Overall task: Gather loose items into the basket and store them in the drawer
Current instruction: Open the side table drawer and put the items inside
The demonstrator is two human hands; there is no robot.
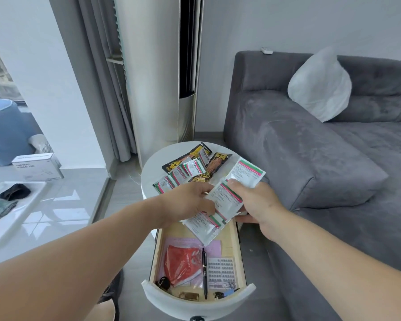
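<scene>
White sachets with green and pink bands fill both our hands above the open drawer [237, 256]. Our right hand [256, 203] is closed around a fan of sachets [227, 198], thumb on top near the upper edge, fingers curled underneath. The held sachets run on a diagonal, long axis from lower left over the drawer to upper right; the topmost one [249, 172] sticks out past the thumb, toward the sofa [310, 158]. Our left hand [186, 202] reaches in from the left, fingers bent and touching the left edge of the same fan; we cannot tell whether it truly grips a sachet or only steadies the stack.

Just beyond the left hand, on the round white tabletop [148, 174], lie more loose sachets [181, 174], overlapping in a row that slants from lower left to upper right. Under and behind them sit dark snack packs [188, 158] with orange print, long axes also slanting up to the right.

Below both hands the drawer stands pulled out toward us. Inside, beneath the left hand, lies a red packet [180, 262] on pink paper. A black pen [204, 272] lies beside it, pointing straight along the drawer's length. Under the right hand lies a printed sheet [221, 272]. Small dark and brass bits rest at the near end.
</scene>
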